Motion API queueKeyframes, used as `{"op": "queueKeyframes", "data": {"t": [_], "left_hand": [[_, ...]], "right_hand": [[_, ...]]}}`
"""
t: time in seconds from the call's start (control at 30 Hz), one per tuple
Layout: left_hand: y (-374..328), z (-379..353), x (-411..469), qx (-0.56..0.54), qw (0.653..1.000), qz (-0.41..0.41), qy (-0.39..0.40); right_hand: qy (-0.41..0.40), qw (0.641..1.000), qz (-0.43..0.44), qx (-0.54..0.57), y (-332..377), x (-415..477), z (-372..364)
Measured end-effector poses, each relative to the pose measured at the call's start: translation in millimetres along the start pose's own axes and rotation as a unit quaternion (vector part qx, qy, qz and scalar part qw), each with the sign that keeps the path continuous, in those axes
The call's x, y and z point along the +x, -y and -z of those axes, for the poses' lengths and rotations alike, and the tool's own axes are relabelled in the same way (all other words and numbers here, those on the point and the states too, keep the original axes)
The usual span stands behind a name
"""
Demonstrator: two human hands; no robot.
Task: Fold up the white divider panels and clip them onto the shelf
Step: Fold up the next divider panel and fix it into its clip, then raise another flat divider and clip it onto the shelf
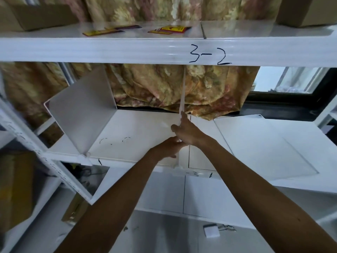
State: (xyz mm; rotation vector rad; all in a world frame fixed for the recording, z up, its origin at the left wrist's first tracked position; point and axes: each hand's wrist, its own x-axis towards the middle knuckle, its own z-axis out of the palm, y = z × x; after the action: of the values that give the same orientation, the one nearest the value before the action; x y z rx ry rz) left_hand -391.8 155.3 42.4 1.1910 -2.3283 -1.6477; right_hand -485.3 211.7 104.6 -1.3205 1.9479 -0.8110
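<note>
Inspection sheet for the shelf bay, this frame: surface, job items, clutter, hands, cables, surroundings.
Surface: white middle shelf, pen marks on it.
Job's things: left divider panel upright; middle divider panel upright, seen edge-on; flat panel lying at right.
Clutter: yellow-red packets and cardboard box on upper shelf; small white block on the surface below.
Hands: left hand and right hand both on the middle panel.
Cables: nothing seen.
Surroundings: floral curtain, window.

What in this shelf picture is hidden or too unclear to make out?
Head view:
- Clip at the upright divider panel's base: hidden behind both hands.
- Left hand's fingers: covered by the right hand.
- Yellow packets on the upper shelf: print blurred.
- Cardboard boxes: cut off by the top edge.
</note>
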Motion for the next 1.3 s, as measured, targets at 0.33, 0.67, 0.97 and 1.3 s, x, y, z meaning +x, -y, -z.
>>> {"op": "queueKeyframes", "data": {"t": [0.33,0.67,0.97,1.3], "left_hand": [[30,-16,-22,-0.069,0.993,0.093,-0.010],[39,-35,-65,-0.045,0.998,0.031,0.015],[32,-98,-84,-0.024,0.998,-0.054,0.023],[2,-159,-70,0.008,0.996,-0.081,0.029]], "right_hand": [[0.015,0.994,0.041,-0.101,-48,-37,-26],[-0.004,0.990,0.020,-0.138,-58,-93,-39],[-0.096,0.991,-0.044,-0.080,-104,-165,-24],[-0.151,0.981,-0.120,0.019,-173,-217,26]]}}
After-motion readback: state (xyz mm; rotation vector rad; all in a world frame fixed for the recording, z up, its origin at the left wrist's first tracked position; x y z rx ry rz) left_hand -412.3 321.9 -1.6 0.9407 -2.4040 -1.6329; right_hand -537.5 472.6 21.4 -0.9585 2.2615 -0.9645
